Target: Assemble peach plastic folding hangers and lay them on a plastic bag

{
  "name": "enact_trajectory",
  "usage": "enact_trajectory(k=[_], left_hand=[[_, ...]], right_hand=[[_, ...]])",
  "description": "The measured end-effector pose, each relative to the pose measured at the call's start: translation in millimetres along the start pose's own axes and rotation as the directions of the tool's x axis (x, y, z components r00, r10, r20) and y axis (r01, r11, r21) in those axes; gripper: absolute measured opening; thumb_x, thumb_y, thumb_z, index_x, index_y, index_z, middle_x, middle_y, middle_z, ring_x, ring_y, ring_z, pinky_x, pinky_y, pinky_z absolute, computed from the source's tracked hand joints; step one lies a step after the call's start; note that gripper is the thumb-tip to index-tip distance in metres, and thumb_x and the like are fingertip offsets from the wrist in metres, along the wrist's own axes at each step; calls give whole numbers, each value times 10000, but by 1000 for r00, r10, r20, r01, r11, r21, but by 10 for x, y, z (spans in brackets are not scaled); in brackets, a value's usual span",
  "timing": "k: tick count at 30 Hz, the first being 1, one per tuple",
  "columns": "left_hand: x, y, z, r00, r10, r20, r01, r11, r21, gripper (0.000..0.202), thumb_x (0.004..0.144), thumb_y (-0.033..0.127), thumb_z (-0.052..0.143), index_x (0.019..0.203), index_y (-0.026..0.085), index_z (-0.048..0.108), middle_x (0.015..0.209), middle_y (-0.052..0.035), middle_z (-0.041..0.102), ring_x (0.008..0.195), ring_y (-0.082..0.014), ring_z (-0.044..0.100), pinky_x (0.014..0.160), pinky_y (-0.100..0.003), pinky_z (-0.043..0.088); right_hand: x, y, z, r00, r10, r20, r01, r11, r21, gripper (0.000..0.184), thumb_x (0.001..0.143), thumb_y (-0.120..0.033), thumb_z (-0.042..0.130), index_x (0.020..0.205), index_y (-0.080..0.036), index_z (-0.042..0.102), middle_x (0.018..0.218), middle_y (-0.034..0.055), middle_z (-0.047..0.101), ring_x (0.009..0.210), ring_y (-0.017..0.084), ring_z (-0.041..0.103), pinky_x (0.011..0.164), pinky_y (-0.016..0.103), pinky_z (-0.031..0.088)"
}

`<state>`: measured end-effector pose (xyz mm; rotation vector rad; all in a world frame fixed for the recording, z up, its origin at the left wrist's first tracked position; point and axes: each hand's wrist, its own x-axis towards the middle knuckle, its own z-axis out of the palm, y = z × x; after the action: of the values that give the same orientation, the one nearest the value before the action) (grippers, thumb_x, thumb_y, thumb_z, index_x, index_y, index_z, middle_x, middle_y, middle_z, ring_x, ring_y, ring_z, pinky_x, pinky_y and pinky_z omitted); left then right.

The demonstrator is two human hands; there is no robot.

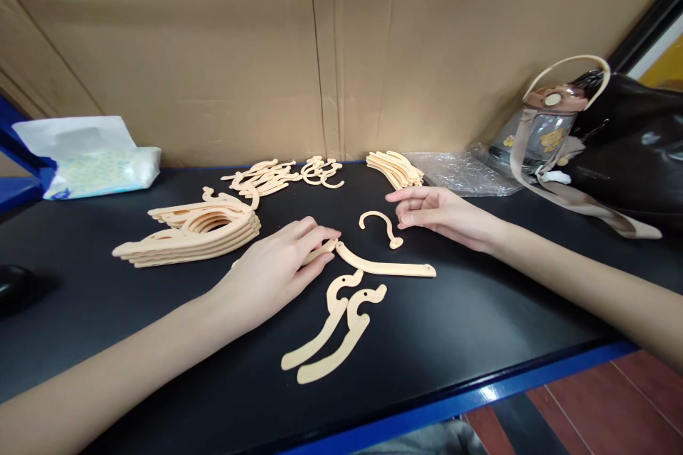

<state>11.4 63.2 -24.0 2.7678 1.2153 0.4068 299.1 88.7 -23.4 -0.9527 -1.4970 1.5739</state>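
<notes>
My left hand [288, 256] pinches a cream plastic hanger arm [321, 251]; the palm and fingers hide most of it. Touching or nearly touching its tip, a second curved hanger arm [389, 268] lies on the black table. My right hand [440, 213] hovers with fingers apart and nothing visible in them. Just left of those fingers lies a loose hanger hook [385, 224]. Two more curved pieces with hooked ends [341, 334] rest side by side nearer the front. Beyond my left hand sits a stack of folded hangers [197, 231].
Loose hanger pieces [267, 176] and several hooks [321, 170] lie at the back, beside a pile of hanger arms [395, 168]. Clear plastic wrap [464, 172], a strapped bottle [538, 135] and a black bag [634, 149] occupy the right. A tissue pack [101, 163] stands left, before cardboard [213, 50].
</notes>
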Motion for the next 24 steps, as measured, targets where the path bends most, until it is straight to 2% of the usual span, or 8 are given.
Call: enact_trajectory(k=[8, 15, 24], left_hand=[[4, -18, 13, 1000, -2, -2, 2, 1000, -14, 335, 980, 422, 350, 1216, 268, 532, 1070, -17, 574, 931, -184, 608, 715, -278, 493], [23, 8, -9, 1000, -9, 10, 10, 1000, -25, 343, 982, 413, 342, 1209, 249, 540, 1057, -19, 573, 935, -183, 605, 723, -280, 488], [3, 2, -2, 999, -23, 26, 24, 999, -37, 337, 979, 411, 346, 1225, 275, 533, 1094, -5, 550, 892, -163, 614, 696, -271, 487]], right_hand=[[1, 12, 1, 998, 15, -55, -18, 999, -51, 372, 676, -190, 802, 1010, -180, 639, 736, -11, 715, 702, 109, 665, 757, 258, 481], [0, -4, 7, 999, 31, -44, -32, 999, -35, 391, 680, -187, 807, 1025, -173, 622, 751, -7, 724, 700, 100, 674, 732, 228, 496], [6, 12, 0, 998, 42, -43, -44, 998, -44, 395, 685, -200, 802, 1035, -177, 619, 749, -15, 719, 712, 99, 676, 735, 228, 502]])
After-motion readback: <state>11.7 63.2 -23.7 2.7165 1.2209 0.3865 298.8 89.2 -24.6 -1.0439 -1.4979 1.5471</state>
